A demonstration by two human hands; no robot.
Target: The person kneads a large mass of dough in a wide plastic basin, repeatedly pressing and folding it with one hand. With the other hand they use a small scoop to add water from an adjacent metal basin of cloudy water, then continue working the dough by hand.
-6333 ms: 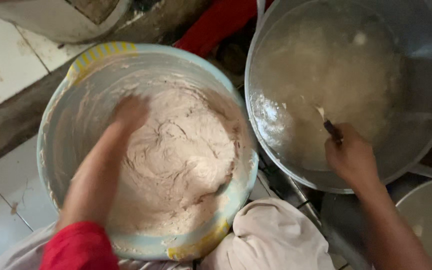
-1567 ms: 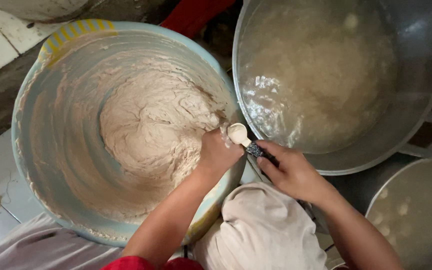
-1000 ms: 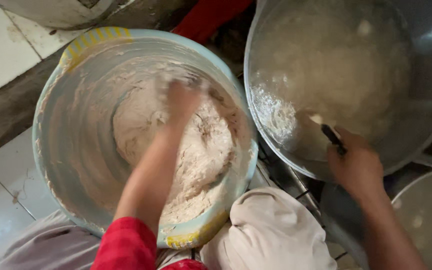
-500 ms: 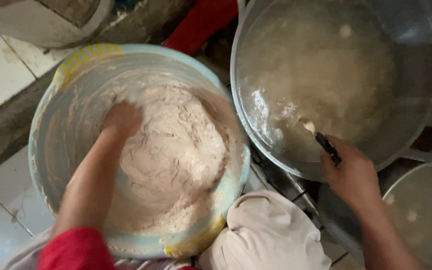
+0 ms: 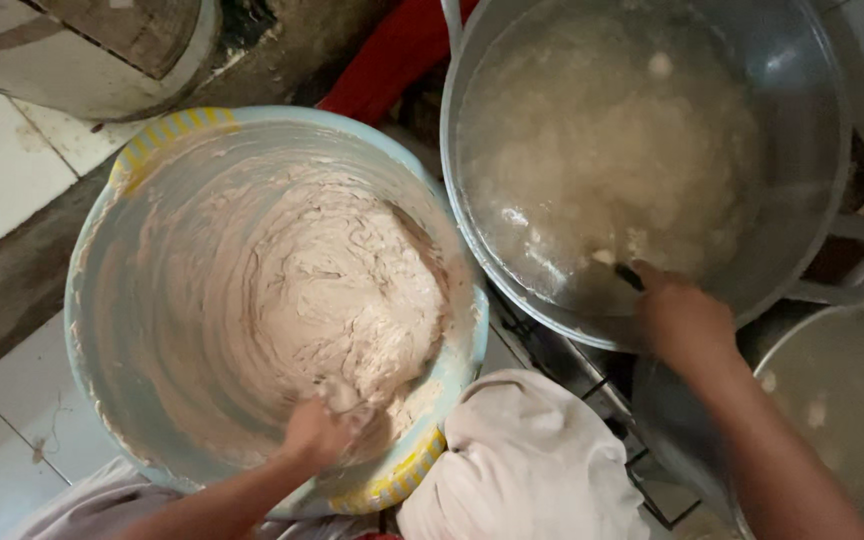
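While a pale cloth (image 5: 527,465) lies bunched between the two forearms, the left hand (image 5: 324,432) sits fingers-curled in the near edge of the beige dough (image 5: 337,290), gripping a clump of it inside the wide light-blue basin (image 5: 102,215). The right hand (image 5: 684,322) is clamped on a dark-handled spoon (image 5: 617,272) dipped over the near rim of the big metal pot (image 5: 812,150) of cloudy liquid just beyond it. A second metal vessel (image 5: 842,390) stands beside that wrist.
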